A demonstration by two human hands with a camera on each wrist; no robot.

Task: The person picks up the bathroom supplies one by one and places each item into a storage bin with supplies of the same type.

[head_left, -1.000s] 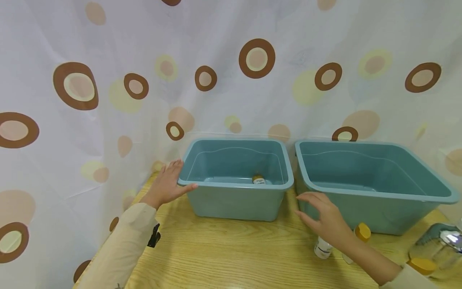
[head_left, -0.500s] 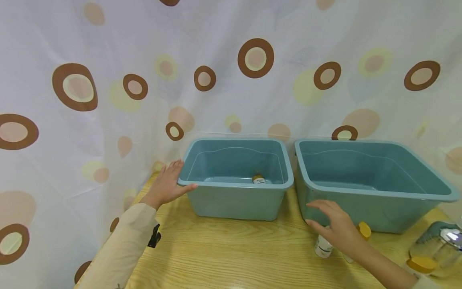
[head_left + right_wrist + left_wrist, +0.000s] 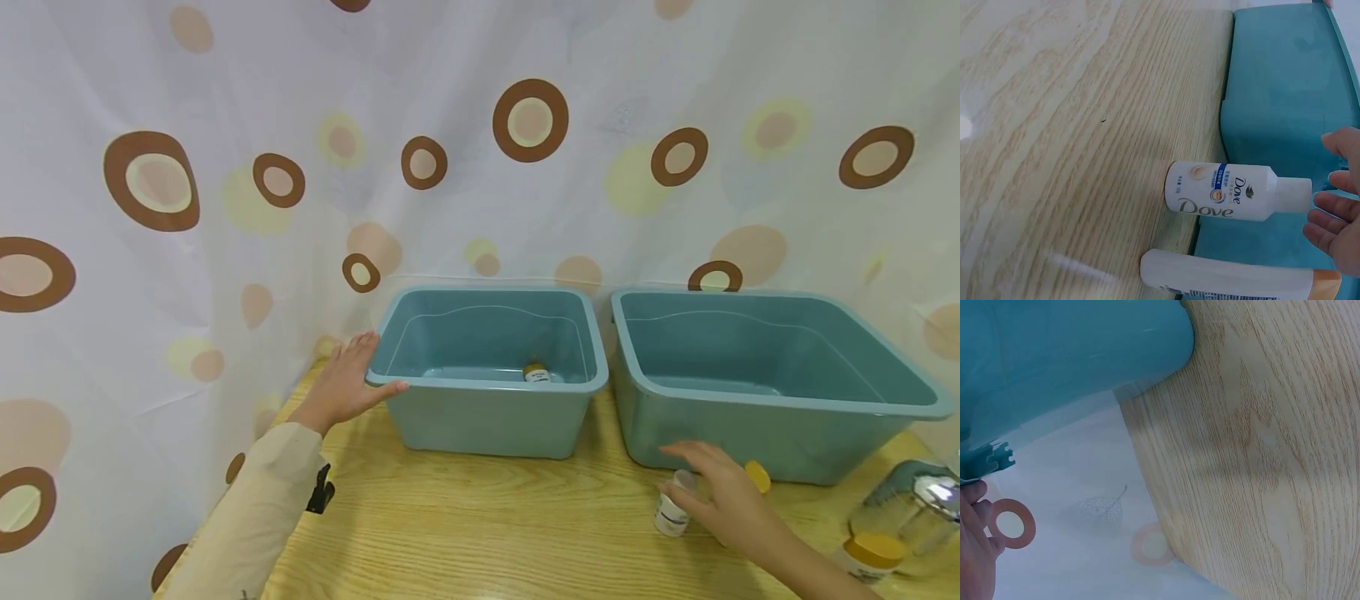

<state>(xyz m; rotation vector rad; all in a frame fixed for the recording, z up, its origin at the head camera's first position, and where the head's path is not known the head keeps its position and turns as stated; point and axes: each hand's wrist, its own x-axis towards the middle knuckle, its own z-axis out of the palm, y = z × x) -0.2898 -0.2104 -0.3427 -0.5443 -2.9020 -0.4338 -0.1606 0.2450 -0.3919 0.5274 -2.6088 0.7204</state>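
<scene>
In the head view my left hand [image 3: 347, 385] rests on the left rim of a blue-green plastic bin [image 3: 487, 423], its fingers and thumb spread along the corner. My right hand [image 3: 723, 498] is beside a small white Dove bottle [image 3: 670, 517] that stands upright on the table. Seen from the right wrist, loosely bent fingers are close to the bottle's white cap [image 3: 1294, 195], and I cannot tell whether they touch it. A taller white bottle with an orange cap [image 3: 1324, 285] stands alongside, mostly hidden behind my right hand in the head view.
Inside the left bin lies a small yellow-lidded container [image 3: 537, 373]. A second, larger-looking blue-green bin [image 3: 780, 442] stands to its right. A yellow-lidded white jar [image 3: 873, 554] and a shiny clear container [image 3: 907, 508] are at the table's right. A patterned curtain [image 3: 465, 208] hangs behind.
My right hand has moved right and down, from in front of the gap between the bins to the Dove bottle. My left hand has stayed on the bin rim.
</scene>
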